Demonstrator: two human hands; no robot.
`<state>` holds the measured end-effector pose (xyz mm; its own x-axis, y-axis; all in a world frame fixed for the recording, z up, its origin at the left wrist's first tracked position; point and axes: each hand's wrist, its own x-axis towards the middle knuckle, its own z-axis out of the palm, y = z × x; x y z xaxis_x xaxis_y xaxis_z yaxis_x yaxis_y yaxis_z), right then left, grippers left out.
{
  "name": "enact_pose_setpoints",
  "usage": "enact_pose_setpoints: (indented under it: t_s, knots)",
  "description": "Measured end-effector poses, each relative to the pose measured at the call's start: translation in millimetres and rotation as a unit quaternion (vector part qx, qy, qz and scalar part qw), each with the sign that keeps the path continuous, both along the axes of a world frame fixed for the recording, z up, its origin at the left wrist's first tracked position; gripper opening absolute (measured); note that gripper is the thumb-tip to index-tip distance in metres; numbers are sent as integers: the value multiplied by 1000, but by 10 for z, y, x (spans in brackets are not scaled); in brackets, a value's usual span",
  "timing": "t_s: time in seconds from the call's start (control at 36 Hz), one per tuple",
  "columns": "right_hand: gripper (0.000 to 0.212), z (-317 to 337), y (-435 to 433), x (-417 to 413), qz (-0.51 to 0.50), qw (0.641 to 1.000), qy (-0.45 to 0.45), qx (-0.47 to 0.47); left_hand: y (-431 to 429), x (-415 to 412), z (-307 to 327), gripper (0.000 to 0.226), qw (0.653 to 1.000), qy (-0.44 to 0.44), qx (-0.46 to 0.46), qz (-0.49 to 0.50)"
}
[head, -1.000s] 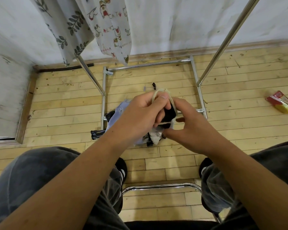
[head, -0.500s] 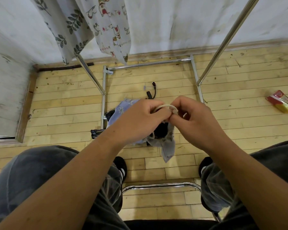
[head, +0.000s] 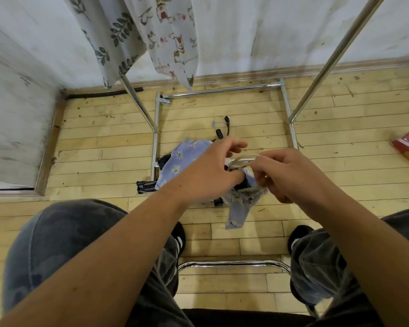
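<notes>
My left hand (head: pixel 208 175) has its fingers clenched round the cloth (head: pixel 240 208), which hangs just below them. My right hand (head: pixel 286 175) pinches the band (head: pixel 242 159), stretched between both hands. I judge the banding roughly halfway: the loop is open but not yet seated round the cloth.

Home laundry/drying rm, worn wood plank floor (head: pixel 340 175), scuffed white wall (head: pixel 257 31), metal clothes rack (head: pixel 326 64) w/ printed cloths (head: pixel 172 31) hanging.
</notes>
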<state>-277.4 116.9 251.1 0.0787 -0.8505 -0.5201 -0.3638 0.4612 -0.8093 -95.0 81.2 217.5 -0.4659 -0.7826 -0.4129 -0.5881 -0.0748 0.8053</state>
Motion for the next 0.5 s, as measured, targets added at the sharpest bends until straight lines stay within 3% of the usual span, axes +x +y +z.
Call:
enact_pose_setpoints:
  t_s: [0.19,0.33,0.5]
  knots:
    - [35,24,6,0,2,994,-99,49,88,-9,-257,106,997,-46,53,-42]
    - [36,42,6,19,11,990,-122,70,122,-33,-199,102,1000,-5,10,-27]
    - [31,46,17,36,24,996,-82,30,181,-128,-270,102,997,38,-43,-50]
